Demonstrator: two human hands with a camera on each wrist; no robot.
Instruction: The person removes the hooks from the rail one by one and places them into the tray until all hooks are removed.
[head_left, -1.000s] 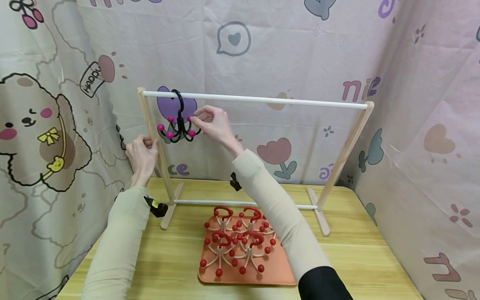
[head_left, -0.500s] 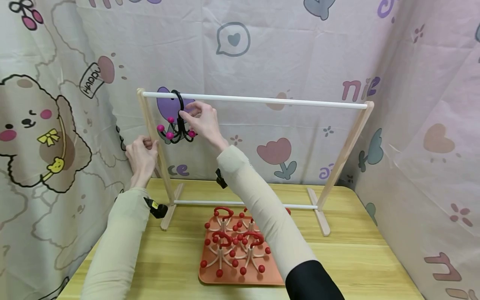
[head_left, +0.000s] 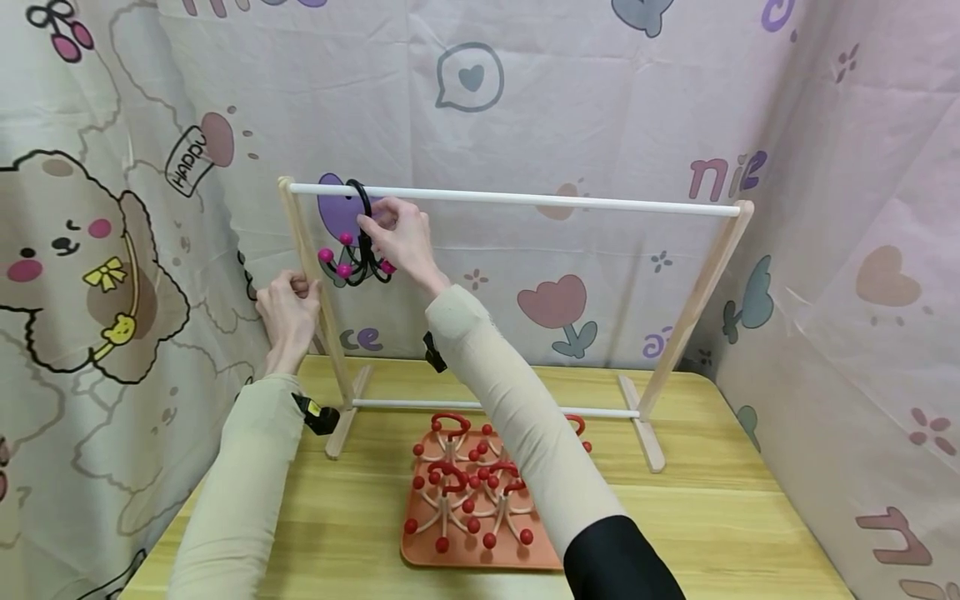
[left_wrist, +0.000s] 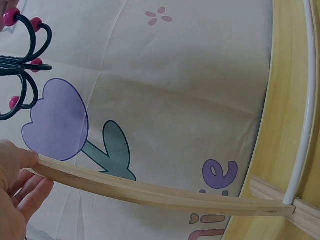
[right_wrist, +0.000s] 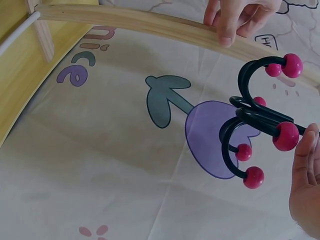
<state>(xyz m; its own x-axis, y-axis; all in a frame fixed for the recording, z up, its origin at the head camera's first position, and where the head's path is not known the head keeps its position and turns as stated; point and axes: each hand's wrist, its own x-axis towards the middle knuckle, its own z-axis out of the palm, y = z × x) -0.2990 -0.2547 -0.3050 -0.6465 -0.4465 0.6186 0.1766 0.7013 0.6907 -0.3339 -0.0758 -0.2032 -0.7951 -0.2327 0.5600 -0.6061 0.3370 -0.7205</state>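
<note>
A black multi-prong hanger with pink ball tips hangs by its curved hook from the white top rail, near the rail's left end. My right hand pinches its upright stem just below the rail. In the right wrist view, the hanger lies beside the fingertips. My left hand grips the left wooden post about midway up. Thumb and fingers show on either side of that post in the left wrist view.
An orange tray on the wooden table bears several white multi-prong hangers with red hooks and balls. My right sleeve covers part of it. The rack's right post and lower rail stand behind. Patterned cloth surrounds the table.
My right hand has moved left from the hanger's right-side ball tip to its stem. The left hand stays on the post, and the hanger keeps its place on the rail.
</note>
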